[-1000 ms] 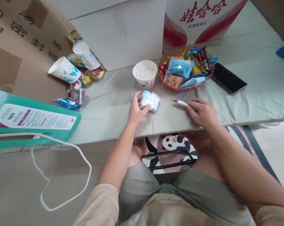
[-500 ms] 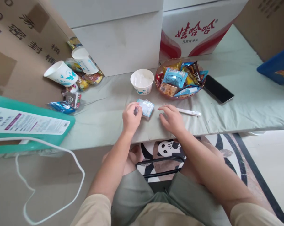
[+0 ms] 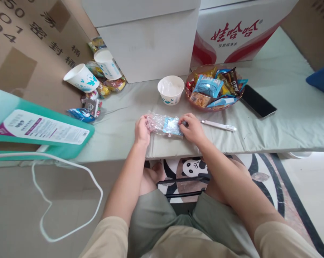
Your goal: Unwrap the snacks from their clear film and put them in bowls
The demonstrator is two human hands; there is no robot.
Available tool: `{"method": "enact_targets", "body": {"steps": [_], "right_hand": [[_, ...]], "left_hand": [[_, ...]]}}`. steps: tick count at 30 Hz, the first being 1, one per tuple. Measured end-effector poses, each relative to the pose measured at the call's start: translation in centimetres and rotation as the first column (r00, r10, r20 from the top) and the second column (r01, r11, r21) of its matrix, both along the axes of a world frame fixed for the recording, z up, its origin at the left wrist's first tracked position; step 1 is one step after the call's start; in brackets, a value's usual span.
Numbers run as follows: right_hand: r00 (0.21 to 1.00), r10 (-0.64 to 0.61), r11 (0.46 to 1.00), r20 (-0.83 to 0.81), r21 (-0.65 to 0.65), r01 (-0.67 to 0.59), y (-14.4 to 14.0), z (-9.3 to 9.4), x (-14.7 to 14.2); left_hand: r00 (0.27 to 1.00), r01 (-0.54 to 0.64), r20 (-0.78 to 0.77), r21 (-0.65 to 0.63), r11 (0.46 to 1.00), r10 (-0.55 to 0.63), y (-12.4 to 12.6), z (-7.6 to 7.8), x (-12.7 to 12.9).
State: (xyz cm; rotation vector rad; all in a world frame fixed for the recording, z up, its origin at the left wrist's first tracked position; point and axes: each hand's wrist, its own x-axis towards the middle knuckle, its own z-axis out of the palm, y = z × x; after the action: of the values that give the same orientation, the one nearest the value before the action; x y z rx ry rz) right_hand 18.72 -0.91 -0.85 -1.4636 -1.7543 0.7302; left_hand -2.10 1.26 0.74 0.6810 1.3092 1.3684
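Left hand pinches the left end of a clear plastic packet; right hand pinches its right end. The packet lies stretched between them on the desk. Judged step: pulling the wrapper open; the next move likely needs a firm, even pull apart. Just right of the right hand lies a white pen. Beyond the hands, a paper cup holds crumpled clear wrap; right of it, a bowl is heaped with wrapped snacks.

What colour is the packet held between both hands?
Clear crinkled plastic with a light blue patch, seen in the head view.
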Motion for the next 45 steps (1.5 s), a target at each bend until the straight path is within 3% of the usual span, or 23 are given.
{"method": "enact_targets", "body": {"steps": [2,6,10,14,18,27,29,31,34,36,38,41,45], "right_hand": [[1.0,-0.014,0.999,-0.001,0.037,0.014,-0.2,0.0,0.5],[0.998,0.053,0.998,-0.016,0.031,-0.053,0.5,-0.2,0.6],[0.994,0.079,0.997,-0.071,0.009,-0.079,1.2,-0.4,-0.4],[0.983,0.038,0.998,-0.181,0.06,-0.027,0.9,-0.4,-1.1],[0.963,-0.033,0.994,-0.267,0.088,0.059,0.2,0.0,-0.1],[0.996,-0.042,0.973,0.081,0.232,0.022,-2.1,0.1,5.1],[0.986,-0.108,0.972,0.126,0.222,0.078,-2.5,0.4,5.4],[0.976,-0.18,0.963,0.119,0.222,0.151,-2.8,0.9,5.0],[0.979,-0.16,0.959,0.125,0.253,0.124,-3.0,1.8,3.6],[0.971,-0.081,0.973,0.224,0.23,0.028,-2.9,2.0,2.8],[0.945,-0.038,0.987,0.325,0.159,-0.015,-2.7,1.8,2.4],[0.941,-0.066,0.991,0.333,0.131,0.023,-2.2,1.4,2.5],[0.979,-0.119,0.964,0.166,0.254,0.074,-1.9,1.5,2.6]], "left_hand": [[0.992,0.093,-0.085,0.04,0.995,-0.089,0.0,-0.4,0.1],[0.903,0.288,-0.355,0.075,0.955,-0.244,-0.2,-1.0,0.3],[0.935,0.218,-0.297,0.046,0.975,-0.195,-0.5,-0.9,0.2],[0.959,0.163,-0.24,0.027,0.986,-0.152,-0.3,-0.5,-0.2],[0.956,0.105,-0.276,0.018,0.994,-0.096,0.3,-0.5,-0.8],[0.891,0.058,-0.452,0.021,0.998,-0.043,0.9,-0.7,-3.2],[0.846,0.012,-0.533,0.023,1.0,0.002,1.1,-1.1,-3.7],[0.762,0.01,-0.645,0.103,0.995,0.059,1.3,-1.7,-4.3],[0.602,0.224,-0.798,0.212,0.951,0.036,1.6,-2.5,-5.1],[0.475,0.407,-0.878,0.159,0.899,-0.06,1.4,-2.6,-5.6],[0.377,0.487,-0.916,0.071,0.87,-0.136,1.0,-2.4,-5.8],[0.357,0.46,-0.922,0.031,0.888,-0.152,0.6,-2.2,-5.9],[0.405,0.431,-0.913,0.139,0.891,-0.053,0.6,-1.8,-5.5]]}}
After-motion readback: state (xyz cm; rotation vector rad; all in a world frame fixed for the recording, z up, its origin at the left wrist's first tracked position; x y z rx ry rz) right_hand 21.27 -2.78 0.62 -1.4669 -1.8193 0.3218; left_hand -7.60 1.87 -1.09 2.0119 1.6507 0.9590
